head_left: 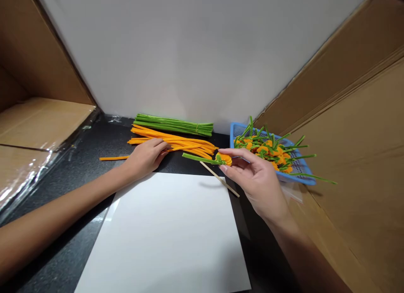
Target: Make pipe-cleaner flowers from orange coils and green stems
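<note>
My right hand (257,175) pinches a small orange pipe-cleaner flower (224,159) between thumb and fingertips. Its green stem points left, above the top edge of a white sheet (170,225). My left hand (150,155) rests at the near side of a loose pile of orange pipe cleaners (176,141), fingers curled down around an orange pipe cleaner; the fingertips are partly hidden. One orange strand (112,158) sticks out to the left from behind that hand. Beneath the flower, a thin wooden stick (221,180) lies slanted across the sheet's upper right corner.
Behind the orange pile lies a bundle of green pipe cleaners (173,125), along the grey wall. A blue basket (304,171) at the right holds several finished-looking orange flowers with green stems. Cardboard panels (353,129) flank the dark tabletop (104,137) on both sides.
</note>
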`<state>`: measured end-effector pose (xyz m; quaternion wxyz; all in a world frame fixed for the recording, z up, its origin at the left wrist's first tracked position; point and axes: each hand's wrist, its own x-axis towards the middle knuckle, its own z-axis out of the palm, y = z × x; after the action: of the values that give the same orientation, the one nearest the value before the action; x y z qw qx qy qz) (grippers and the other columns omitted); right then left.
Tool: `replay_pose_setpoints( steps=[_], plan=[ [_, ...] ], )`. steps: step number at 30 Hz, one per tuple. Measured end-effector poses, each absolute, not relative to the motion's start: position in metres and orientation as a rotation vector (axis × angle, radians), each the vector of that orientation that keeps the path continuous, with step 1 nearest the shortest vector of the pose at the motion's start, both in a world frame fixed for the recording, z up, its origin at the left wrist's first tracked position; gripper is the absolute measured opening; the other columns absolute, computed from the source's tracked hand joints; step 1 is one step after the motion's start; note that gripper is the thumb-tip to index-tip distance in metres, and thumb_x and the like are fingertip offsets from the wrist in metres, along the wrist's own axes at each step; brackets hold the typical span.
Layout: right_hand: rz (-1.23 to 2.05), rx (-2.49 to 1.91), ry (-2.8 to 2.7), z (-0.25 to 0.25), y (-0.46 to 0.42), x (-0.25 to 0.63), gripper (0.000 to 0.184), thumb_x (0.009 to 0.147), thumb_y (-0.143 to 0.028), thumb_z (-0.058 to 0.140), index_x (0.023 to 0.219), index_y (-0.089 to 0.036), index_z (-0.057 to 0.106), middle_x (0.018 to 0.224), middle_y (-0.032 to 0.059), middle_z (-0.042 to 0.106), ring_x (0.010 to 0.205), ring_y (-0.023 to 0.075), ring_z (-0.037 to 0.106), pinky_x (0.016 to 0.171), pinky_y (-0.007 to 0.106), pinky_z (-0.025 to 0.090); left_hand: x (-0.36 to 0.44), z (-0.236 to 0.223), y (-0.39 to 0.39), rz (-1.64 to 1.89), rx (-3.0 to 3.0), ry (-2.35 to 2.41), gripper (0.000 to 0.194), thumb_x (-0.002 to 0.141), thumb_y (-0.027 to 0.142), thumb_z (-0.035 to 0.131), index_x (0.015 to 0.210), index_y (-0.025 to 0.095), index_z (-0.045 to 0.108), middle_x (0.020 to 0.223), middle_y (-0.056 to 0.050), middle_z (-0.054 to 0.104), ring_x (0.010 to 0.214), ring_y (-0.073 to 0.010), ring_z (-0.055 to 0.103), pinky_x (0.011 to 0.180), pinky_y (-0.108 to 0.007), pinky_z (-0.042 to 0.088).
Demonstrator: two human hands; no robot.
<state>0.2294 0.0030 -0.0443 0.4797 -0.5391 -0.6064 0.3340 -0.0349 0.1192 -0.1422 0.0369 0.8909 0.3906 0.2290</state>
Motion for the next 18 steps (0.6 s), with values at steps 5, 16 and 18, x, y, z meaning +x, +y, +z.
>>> replay_pose_setpoints(
  steps=[5, 16, 18],
  plan=[
    [0.513, -1.343, -1.607, -0.033, 0.003, 0.238, 0.022, 0.085, -0.022, 0.068, 0.106, -0.025, 0.073, 0.108, 0.0054, 0.064, 0.097, 0.0182, 0.063, 0.082, 0.034, 0.057, -0.036, -0.144, 0.119, 0.758, 2.697, 1.159, 0.024, 0.1, 0.025, 0.039, 0.103, 0.019, 0.062, 0.1, -0.009, 0.069, 0.092, -0.0235, 0.064, 0.077, -0.032, 0.049],
    [-0.335, -1.51, -1.403, 0.0, 0.013, 0.34, 0.026, 0.086, -0.022, 0.064, 0.11, -0.025, 0.074, 0.125, 0.0082, 0.068, 0.118, 0.0264, 0.063, 0.104, 0.052, 0.048, -0.036, -0.144, 0.117, 0.95, 2.689, 1.029, 0.021, 0.102, 0.027, 0.041, 0.108, 0.018, 0.059, 0.1, -0.008, 0.065, 0.083, -0.0191, 0.064, 0.072, -0.029, 0.049],
    [-0.241, -1.43, -1.437, 0.003, 0.009, 0.33, 0.022, 0.088, -0.022, 0.062, 0.106, -0.025, 0.074, 0.119, 0.0065, 0.071, 0.112, 0.0239, 0.066, 0.099, 0.045, 0.053, -0.036, -0.146, 0.117, 0.933, 2.721, 0.963, 0.022, 0.102, 0.027, 0.04, 0.106, 0.018, 0.06, 0.097, -0.006, 0.066, 0.083, -0.0176, 0.064, 0.072, -0.027, 0.049]
  ],
)
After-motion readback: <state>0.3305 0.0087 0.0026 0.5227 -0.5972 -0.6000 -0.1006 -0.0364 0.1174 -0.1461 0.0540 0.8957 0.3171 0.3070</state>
